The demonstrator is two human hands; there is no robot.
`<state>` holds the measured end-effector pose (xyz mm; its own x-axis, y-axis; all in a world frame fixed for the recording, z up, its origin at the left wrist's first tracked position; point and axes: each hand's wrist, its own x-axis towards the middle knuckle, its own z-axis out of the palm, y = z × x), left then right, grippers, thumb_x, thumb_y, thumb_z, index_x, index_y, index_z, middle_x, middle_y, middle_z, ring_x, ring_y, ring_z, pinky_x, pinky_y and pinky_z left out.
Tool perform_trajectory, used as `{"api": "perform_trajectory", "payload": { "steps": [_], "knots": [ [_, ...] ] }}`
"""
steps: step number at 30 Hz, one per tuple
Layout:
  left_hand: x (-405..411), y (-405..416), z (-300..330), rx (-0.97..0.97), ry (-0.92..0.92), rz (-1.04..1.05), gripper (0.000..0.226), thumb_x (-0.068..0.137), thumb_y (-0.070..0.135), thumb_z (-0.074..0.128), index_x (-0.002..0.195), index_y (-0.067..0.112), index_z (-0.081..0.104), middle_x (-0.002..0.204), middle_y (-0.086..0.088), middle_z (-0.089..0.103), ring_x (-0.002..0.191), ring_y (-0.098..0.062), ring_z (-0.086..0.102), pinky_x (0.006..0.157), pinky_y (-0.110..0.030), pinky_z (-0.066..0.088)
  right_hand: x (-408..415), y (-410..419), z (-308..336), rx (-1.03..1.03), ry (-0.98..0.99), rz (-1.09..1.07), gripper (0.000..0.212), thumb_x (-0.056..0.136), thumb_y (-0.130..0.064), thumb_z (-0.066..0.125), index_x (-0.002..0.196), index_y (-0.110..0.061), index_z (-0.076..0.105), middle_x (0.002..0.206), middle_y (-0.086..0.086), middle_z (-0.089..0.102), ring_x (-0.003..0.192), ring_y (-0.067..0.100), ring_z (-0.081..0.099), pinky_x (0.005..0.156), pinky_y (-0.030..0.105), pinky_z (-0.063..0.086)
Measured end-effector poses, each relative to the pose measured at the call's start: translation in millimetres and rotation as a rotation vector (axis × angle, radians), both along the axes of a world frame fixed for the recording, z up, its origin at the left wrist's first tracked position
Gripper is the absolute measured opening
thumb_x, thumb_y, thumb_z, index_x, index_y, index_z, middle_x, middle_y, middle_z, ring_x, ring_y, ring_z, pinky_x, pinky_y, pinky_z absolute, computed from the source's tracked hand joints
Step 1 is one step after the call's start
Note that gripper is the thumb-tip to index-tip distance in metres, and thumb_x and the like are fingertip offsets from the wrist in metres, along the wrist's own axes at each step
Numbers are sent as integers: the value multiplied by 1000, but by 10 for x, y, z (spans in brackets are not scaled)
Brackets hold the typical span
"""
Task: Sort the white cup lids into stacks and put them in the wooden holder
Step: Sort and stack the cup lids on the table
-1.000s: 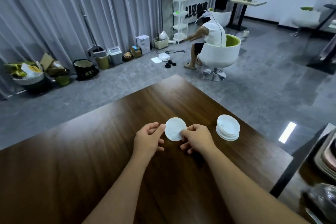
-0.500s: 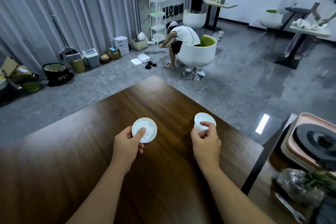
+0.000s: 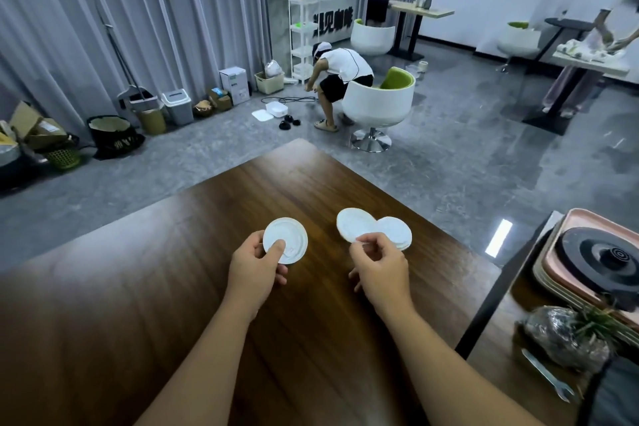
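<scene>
My left hand (image 3: 257,268) pinches one white cup lid (image 3: 285,245) by its near edge, thumb on top, above the dark wooden table (image 3: 173,287). My right hand (image 3: 377,264) pinches another white lid (image 3: 354,225) at its near rim and holds it tilted up. Just right of that lid, a small stack of white lids (image 3: 396,233) lies on the table, partly hidden by my right hand. No wooden holder is in view.
The table's right edge runs close past the stack. Beyond it, a second table holds a pink tray (image 3: 594,273) with a black round object, a wrapped plant (image 3: 570,335) and a spanner (image 3: 546,373). A person (image 3: 339,79) bends by a white chair (image 3: 378,104) on the floor behind.
My hands parted after holding one lid together. The left kept its lid. The right went to the stack and now lifts a lid up off it. The camera turned right.
</scene>
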<state>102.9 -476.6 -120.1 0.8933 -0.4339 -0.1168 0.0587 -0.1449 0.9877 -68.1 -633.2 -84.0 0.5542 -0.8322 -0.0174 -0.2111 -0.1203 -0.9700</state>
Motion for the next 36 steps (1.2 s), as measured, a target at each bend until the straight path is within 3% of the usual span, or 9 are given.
{"api": "perform_trajectory", "payload": {
  "steps": [3,5,7,11,16,19,23,29,36],
  "knots": [
    [-50,24,29,11,11,-26,27,106,26,67,131,35,63,109,4,77,76,-19,80,59,-29,64,118,196,8,-39,51,119,22,100,-42,73,94,-22,67,72,4,73,50,16,65,50,26,55],
    [-58,43,66,-50,66,-32,34,107,20,64,137,36,61,114,0,77,82,-22,81,63,-35,66,191,250,13,-75,96,171,20,99,-40,74,94,-23,65,80,2,72,58,17,66,56,30,56],
    [-61,55,112,-77,96,-32,38,107,16,63,135,41,61,114,0,77,85,-23,82,64,-36,67,241,234,23,-101,119,217,13,100,-33,74,97,-27,63,93,-1,71,64,18,67,57,28,57],
    [-81,49,164,-54,81,-72,39,106,17,64,129,48,61,107,2,80,87,-21,82,63,-35,66,284,113,11,-9,111,261,13,105,-26,70,105,-32,59,112,-7,67,52,22,68,48,21,53],
    [-96,61,194,-43,32,-178,25,106,32,67,119,52,62,106,9,81,91,-23,82,63,-35,67,405,104,-64,24,96,192,30,98,-28,81,104,-30,52,104,-1,68,56,22,73,47,24,56],
    [-62,70,187,-94,87,-178,16,100,40,66,111,51,64,109,3,81,93,-29,82,66,-40,68,457,122,-93,45,71,153,37,93,-34,86,104,-30,51,101,-2,70,57,22,75,47,26,58],
    [-4,40,155,-143,187,-184,13,98,39,59,107,46,66,110,-2,81,92,-40,81,56,-37,65,485,82,-66,116,44,191,31,93,-35,85,109,-30,59,103,-3,71,64,20,77,49,29,60],
    [49,24,68,-92,175,-180,16,94,44,56,108,47,65,103,-4,80,79,-45,79,47,-32,57,544,89,-80,108,106,253,21,96,-45,80,105,-32,67,81,-1,77,59,16,71,52,30,59],
    [55,31,78,-105,192,-203,21,91,34,51,102,38,69,98,-19,79,77,-45,78,47,-32,55,622,77,-34,165,185,285,30,90,-52,84,105,-33,67,92,-7,78,74,23,77,52,25,57]
  ]
}}
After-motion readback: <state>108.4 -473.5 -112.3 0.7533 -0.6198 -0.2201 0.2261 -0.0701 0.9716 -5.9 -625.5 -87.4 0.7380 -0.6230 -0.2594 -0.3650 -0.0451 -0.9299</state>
